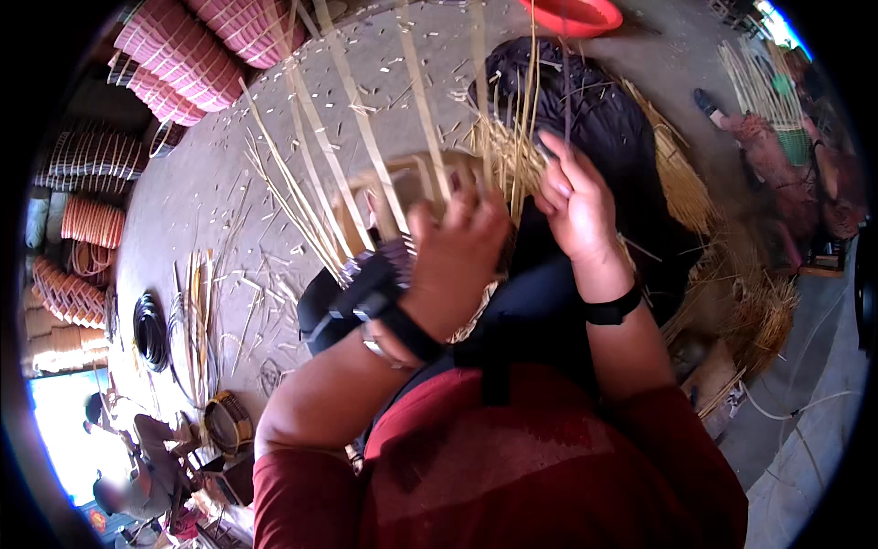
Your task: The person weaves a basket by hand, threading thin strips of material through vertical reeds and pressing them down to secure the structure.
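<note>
A half-woven basket [399, 251] rests on my lap, with long pale flat stakes [366, 130] standing up and fanning away from me. Dark strips are woven through its lower side. My left hand [460, 256] lies over the near side of the basket, its fingers curled around the stakes and slightly blurred. To the right of it, my right hand [578, 206] is raised, with thumb and fingers pinched together. A thin dark strip [565, 78] runs upward from that pinch. Thin round canes [524, 137] stand between the two hands.
Pink baskets [174, 50] are stacked at the far left. A red basin [576, 16] sits at the top. Dark cloth [613, 119] and straw bundles [681, 174] lie at the right. Coiled dark strip [151, 329] rests on the left floor. Other people work at both sides.
</note>
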Demonstrator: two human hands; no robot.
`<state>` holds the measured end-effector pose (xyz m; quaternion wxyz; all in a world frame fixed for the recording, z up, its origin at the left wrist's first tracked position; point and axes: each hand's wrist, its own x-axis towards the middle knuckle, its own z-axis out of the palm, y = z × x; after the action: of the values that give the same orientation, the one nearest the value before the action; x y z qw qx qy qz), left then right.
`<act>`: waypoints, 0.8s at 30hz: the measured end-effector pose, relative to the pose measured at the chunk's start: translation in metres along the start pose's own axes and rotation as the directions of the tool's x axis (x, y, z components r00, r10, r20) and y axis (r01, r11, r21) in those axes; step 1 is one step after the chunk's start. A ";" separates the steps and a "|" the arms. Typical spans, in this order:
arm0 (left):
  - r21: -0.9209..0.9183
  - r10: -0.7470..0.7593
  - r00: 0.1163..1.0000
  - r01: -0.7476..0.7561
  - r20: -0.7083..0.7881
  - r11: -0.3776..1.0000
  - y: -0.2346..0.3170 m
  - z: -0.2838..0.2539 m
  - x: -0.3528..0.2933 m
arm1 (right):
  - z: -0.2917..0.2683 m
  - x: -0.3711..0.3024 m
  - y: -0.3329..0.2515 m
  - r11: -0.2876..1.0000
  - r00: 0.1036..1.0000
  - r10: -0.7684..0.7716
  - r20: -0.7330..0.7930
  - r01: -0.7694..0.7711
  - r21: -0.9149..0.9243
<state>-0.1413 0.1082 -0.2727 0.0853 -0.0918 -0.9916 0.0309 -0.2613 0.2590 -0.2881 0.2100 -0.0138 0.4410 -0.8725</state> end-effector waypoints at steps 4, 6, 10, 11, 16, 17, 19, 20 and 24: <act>-0.332 -0.216 0.973 0.179 -0.078 0.926 -0.074 -0.058 -0.053 | 0.092 -0.029 -0.015 0.983 0.857 -0.135 0.497 0.179 -0.042; -0.489 -0.312 0.942 0.216 -0.123 0.845 -0.094 -0.036 -0.104 | 0.114 -0.036 -0.007 0.987 0.793 -0.059 0.606 0.138 -0.085; -0.623 -0.463 0.872 0.276 -0.158 0.732 -0.089 0.065 -0.173 | 0.093 -0.016 0.078 0.978 0.879 0.203 0.431 -0.165 -0.126; -0.658 -0.474 0.877 0.312 -0.078 0.685 -0.091 0.074 -0.176 | 0.084 -0.007 0.103 0.974 0.907 0.214 0.362 -0.226 -0.008; -0.311 -0.413 0.908 0.373 -0.071 0.874 -0.098 0.032 -0.169 | 0.095 -0.008 0.113 0.975 0.937 0.219 0.273 -0.224 -0.013; -0.388 -0.458 0.871 0.367 -0.175 0.846 -0.093 0.018 -0.157 | 0.098 -0.010 0.113 0.975 0.941 0.219 0.258 -0.222 -0.021; -0.389 -0.425 0.873 0.315 -0.239 0.866 -0.081 0.005 -0.130 | 0.101 -0.017 0.111 0.972 0.948 0.233 0.217 -0.229 -0.045; -0.356 -0.444 0.883 0.370 -0.154 0.858 -0.070 0.010 -0.119 | 0.102 -0.019 0.109 0.954 0.939 0.296 0.176 -0.301 0.003; -0.226 -0.483 0.860 0.444 -0.162 0.867 -0.028 0.047 -0.106 | 0.092 -0.001 0.085 0.941 0.981 0.150 0.123 -0.104 -0.321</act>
<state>-0.0517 0.0592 -0.3339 0.1875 0.1404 -0.9679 -0.0909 -0.2116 0.1444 -0.2972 0.2926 -0.0819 0.5572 -0.7728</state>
